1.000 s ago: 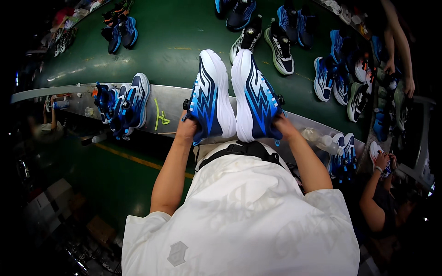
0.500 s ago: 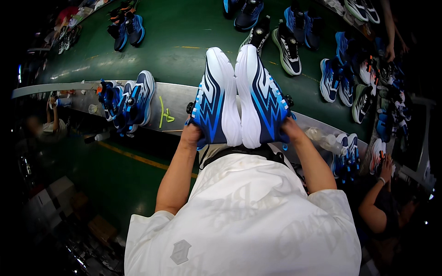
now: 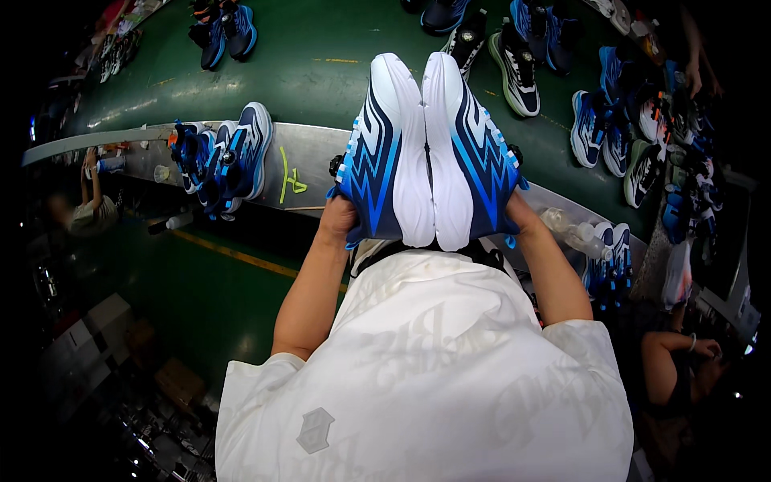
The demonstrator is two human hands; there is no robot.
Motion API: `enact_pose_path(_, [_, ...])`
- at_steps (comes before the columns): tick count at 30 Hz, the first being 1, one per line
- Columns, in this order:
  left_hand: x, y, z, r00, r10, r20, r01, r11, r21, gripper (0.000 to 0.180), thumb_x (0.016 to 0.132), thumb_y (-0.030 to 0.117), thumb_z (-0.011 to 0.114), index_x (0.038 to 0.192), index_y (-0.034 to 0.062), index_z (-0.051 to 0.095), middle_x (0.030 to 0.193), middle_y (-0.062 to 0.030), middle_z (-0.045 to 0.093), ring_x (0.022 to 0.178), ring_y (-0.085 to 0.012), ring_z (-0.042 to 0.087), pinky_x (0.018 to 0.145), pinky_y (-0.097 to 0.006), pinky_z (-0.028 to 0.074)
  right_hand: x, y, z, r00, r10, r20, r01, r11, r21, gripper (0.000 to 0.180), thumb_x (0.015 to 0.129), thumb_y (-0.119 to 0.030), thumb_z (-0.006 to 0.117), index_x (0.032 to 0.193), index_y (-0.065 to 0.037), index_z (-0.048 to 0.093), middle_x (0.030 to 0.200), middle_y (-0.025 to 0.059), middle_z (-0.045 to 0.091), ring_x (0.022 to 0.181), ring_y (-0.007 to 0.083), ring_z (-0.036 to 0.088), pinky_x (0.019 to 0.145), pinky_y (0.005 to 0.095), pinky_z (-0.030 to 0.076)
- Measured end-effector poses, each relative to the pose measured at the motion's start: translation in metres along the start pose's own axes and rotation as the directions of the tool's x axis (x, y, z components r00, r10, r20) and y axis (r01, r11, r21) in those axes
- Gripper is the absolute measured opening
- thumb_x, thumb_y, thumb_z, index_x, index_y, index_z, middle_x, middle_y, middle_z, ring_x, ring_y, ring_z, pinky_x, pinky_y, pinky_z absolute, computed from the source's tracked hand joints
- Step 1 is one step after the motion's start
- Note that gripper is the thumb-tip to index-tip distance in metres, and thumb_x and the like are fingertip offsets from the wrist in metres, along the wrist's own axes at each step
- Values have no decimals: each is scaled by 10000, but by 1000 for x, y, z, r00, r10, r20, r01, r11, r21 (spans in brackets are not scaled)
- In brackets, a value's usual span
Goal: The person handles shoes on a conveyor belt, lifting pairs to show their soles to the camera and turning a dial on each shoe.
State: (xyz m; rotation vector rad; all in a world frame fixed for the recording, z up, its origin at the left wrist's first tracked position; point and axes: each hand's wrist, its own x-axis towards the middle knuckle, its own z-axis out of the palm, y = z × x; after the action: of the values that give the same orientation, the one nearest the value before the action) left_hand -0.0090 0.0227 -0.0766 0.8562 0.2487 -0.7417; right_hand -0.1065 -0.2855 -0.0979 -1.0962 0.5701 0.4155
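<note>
A pair of blue, navy and white sneakers is held up in front of my body, white soles turned toward each other and toes pointing away. My left hand (image 3: 340,214) holds the left sneaker (image 3: 377,173) at its heel end. My right hand (image 3: 520,212) has the right sneaker (image 3: 475,173) in the same way. The fingers of both hands are mostly hidden by the shoes. The two soles touch or nearly touch along their length. A black dial sits on the outer side of each shoe, with blue loops at the heels.
Beyond a metal ledge (image 3: 309,157) runs a green conveyor belt (image 3: 321,96) carrying several sneakers. More blue sneakers (image 3: 241,157) stand on the ledge at left, beside a yellow-green strip (image 3: 291,181). At right are clear plastic bottles (image 3: 574,233), another sneaker pair (image 3: 614,261) and a co-worker's arm (image 3: 666,361).
The sneakers have risen slightly in view, and the gap between their soles has narrowed. Shoes on the belt have shifted a little to the right. The co-worker at right has moved an arm.
</note>
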Motion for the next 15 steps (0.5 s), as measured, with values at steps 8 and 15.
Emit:
enact_pose_path(8, [-2, -3, 40, 843, -140, 519, 451, 710, -541, 591, 967, 449, 545, 1387, 41, 467, 1172, -221, 553, 1059, -419, 596, 815, -488, 590, 3, -22, 38, 881, -75, 467, -91, 942, 323, 550, 1035, -410, 425, 1444, -41, 443, 1292, 235, 595, 1157, 299, 621, 980, 401, 521])
enact_pose_path(15, [-5, -10, 50, 850, -205, 486, 462, 732, -501, 458, 983, 370, 530, 1244, -5, 567, 1092, -227, 582, 934, -430, 614, 712, -431, 596, 4, -22, 48, 811, -107, 575, -353, 694, 627, 538, 1004, -440, 461, 1312, -6, 542, 1143, 243, 651, 964, 314, 685, 799, 385, 588])
